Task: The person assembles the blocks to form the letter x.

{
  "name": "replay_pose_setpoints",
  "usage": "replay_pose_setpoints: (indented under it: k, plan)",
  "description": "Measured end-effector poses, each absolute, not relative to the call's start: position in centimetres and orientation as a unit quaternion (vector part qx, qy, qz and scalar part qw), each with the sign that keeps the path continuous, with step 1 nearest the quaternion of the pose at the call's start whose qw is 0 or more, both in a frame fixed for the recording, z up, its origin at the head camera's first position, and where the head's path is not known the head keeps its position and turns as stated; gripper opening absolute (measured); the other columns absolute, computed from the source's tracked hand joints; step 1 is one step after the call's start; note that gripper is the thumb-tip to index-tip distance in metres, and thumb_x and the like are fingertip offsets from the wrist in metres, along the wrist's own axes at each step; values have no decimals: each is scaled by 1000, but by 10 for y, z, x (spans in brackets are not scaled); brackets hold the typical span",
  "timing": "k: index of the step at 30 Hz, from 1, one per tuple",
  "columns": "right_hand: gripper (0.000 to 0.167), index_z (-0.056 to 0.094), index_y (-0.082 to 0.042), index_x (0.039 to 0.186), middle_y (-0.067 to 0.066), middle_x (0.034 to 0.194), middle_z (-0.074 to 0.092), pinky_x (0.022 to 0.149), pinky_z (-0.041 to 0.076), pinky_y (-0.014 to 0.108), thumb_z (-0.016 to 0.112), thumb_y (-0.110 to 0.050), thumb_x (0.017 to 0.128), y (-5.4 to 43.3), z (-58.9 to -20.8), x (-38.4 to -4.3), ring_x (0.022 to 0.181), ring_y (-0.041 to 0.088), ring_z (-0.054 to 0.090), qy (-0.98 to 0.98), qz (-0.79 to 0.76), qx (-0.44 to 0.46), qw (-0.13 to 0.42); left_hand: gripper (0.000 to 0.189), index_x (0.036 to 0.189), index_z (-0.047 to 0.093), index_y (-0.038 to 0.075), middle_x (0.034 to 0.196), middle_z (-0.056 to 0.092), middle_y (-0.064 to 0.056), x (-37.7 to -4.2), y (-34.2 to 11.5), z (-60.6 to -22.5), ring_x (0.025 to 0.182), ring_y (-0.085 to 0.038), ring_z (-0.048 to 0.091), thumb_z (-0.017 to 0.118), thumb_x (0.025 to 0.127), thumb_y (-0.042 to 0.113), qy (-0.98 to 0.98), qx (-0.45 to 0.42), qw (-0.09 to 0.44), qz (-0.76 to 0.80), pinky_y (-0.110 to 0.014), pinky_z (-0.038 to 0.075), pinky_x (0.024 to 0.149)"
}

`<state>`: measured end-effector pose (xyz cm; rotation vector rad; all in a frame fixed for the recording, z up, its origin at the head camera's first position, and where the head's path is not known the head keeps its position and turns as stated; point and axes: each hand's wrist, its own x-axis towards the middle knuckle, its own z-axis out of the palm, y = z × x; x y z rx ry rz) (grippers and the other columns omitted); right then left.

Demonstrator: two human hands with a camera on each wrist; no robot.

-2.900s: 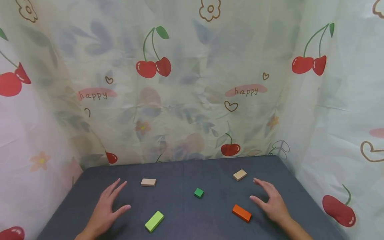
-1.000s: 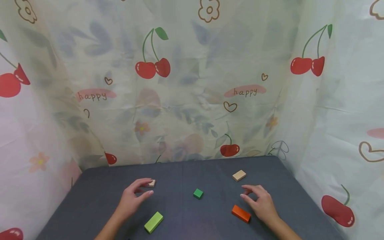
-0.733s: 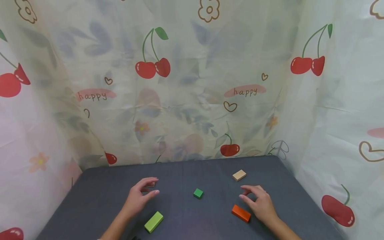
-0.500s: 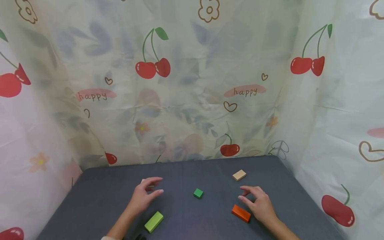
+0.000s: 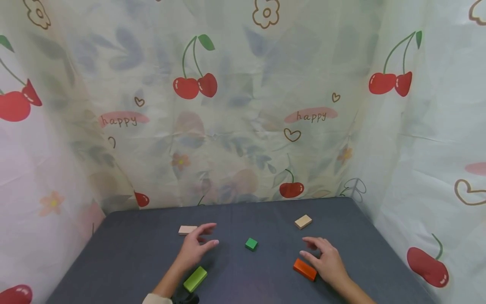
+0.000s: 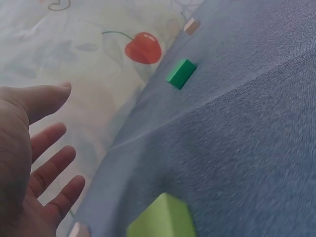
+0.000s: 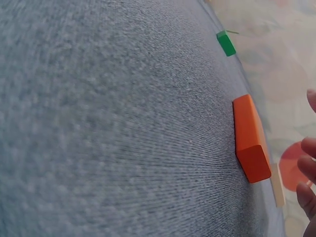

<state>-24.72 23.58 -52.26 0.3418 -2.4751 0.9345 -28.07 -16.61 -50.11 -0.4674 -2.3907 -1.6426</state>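
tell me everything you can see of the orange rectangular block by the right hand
The orange rectangular block is one plain, elongated piece with flat faces, slightly softened edges and no visible markings. It looks smooth, perhaps painted wood or plastic; I cannot tell which. It lies on a long side on the dark blue-grey fabric-like tabletop, slanted in the head view from upper left to lower right. The bare right hand is close by, but the right wrist view shows its fingers apart from it; only the tabletop touches it.
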Motion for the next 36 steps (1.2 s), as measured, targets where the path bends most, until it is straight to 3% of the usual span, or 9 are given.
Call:
replay_pose_setpoints:
  k: [7, 16, 29, 36]
  plan:
    - [39, 71, -11, 110, -6, 82, 57, 62, 45, 27, 86, -17, 74, 234, -524, -246, 72, 8, 52, -907, 352, 108, 203, 44, 124, 63, 4, 118, 64, -19, -274, -149, -494, 109, -43, 56, 74, 82, -2, -805, -163, 97, -563, -61, 43, 86]
    - [40, 71, -12, 112, -5, 81, 54, 62, 44, 26, 85, -21, 75, 234, -524, -247, 69, 8, 50, -914, 373, 69, 146, 42, 125, 63, 8, 118, 65, -13, -296, -142, -523, 106, -38, 58, 76, 85, 13, -813, -169, 73, -552, -43, 49, 82]
    - [44, 71, -16, 112, -7, 81, 54, 61, 41, 27, 84, -35, 74, 235, -531, -247, 67, 8, 48, -916, 389, 57, 80, 45, 129, 60, 5, 123, 61, -18, -299, -121, -533, 105, -35, 59, 74, 88, 15, -805, -179, 66, -562, -37, 50, 82]
    - [47, 70, -17, 112, -6, 80, 52, 61, 40, 27, 85, -36, 72, 232, -534, -245, 67, 9, 47, -920, 382, 63, 68, 41, 126, 62, 2, 121, 62, -20, -289, -106, -522, 104, -41, 59, 73, 87, 8, -804, -178, 76, -562, -35, 50, 79]
